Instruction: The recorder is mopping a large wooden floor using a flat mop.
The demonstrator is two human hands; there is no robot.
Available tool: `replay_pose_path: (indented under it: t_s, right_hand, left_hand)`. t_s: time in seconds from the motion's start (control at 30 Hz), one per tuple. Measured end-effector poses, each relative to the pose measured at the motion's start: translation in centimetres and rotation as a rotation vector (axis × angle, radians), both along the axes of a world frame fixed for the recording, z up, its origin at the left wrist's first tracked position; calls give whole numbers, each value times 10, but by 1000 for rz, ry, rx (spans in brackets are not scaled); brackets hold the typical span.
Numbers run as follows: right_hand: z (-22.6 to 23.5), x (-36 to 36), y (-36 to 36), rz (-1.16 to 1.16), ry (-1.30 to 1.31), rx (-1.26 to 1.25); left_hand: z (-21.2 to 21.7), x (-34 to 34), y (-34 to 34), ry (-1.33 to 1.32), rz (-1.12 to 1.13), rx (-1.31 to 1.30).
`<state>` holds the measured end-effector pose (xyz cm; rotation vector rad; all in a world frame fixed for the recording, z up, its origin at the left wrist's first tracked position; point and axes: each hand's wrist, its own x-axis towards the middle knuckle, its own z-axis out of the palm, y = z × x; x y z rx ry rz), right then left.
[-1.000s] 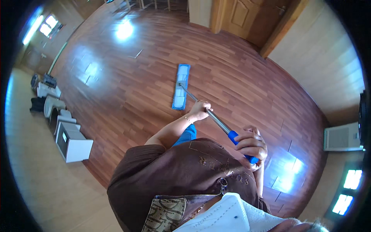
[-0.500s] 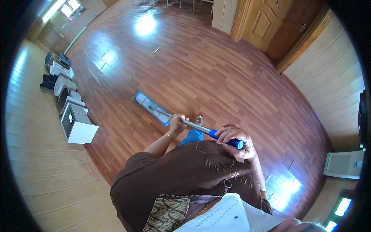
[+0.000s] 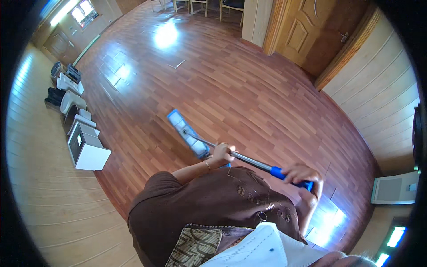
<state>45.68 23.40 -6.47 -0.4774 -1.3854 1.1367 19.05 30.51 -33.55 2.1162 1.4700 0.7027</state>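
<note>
A flat mop [image 3: 254, 161] with a metal pole and a blue grip slants across in front of me. My left hand [image 3: 222, 154] is wrapped round the middle of the pole. Over the blue grip at the pole's end, my right hand [image 3: 304, 176] is closed, a little smeared by motion. The mop head [image 3: 187, 133], a long light-grey plate with a blue pad edge, lies on the wooden floor ahead and to the left of my hands. Its near end is close to my left wrist in the view.
Glossy wood-look flooring [image 3: 231, 93] stretches ahead. Along the left wall stand a white cabinet [image 3: 94, 155], a toilet [image 3: 72, 101] and other fixtures. Chairs [image 3: 198, 6] are at the far end. A wooden door [image 3: 307, 35] is at the right, and a white boxy unit [image 3: 393, 189] stands by the right wall.
Both hands have moved right with the mop, my right hand also toward me. The mop head has slid right and slightly nearer, and it now lies at a steeper angle.
</note>
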Motion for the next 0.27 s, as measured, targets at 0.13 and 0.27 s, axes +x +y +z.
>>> replay_pose_path:
  t_s: [0.13,0.27]
  right_hand:
    - [18,18,-35,-236,-311,208]
    - [29,33,-77,-395,-597,366]
  left_hand:
    - [3,39,12,-28,-285,-26]
    - [65,80,23,12,-656,-139]
